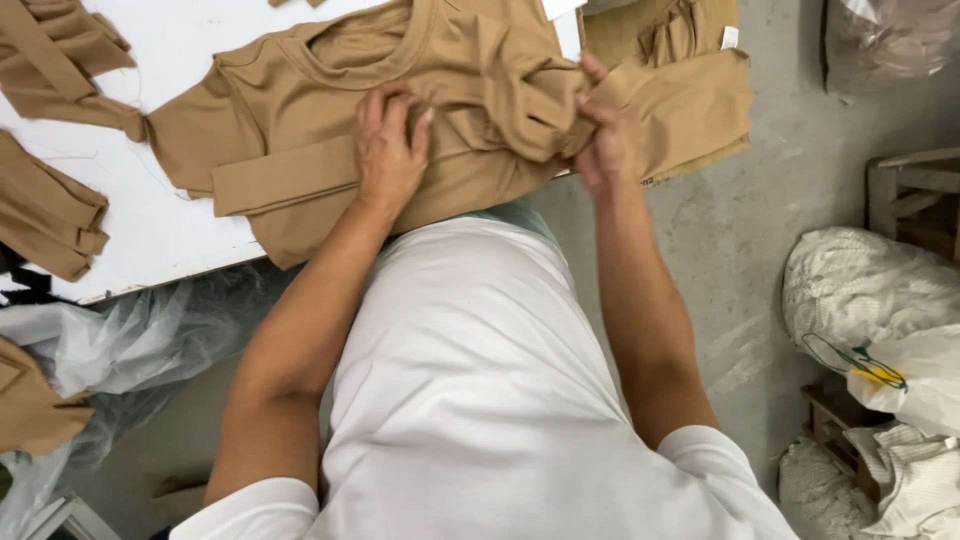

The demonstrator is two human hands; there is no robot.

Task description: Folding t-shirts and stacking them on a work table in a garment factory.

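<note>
Both hands are working a tan garment [300, 120] lying on the white table [150, 230]: the left hand [390, 150] is pressing flat, fingers spread, while the right hand [605, 140] is pinching a bunched fold. Pulling away from the flat palm should be keeping the fold smooth.

Premises appear to be a garment workshop or packing area. Evidence: a white work table [150, 225] carrying several tan garments [300, 120], with further folded tan pieces [45, 215] at its left edge and a stack [690, 90] on the right. Floor is bare, stained concrete [760, 200]. Clear plastic sheeting [130, 340] hangs below the table. Filled white sacks [870, 290] stand beside rough wooden frames [915, 195], probably pallets or crates.
</note>
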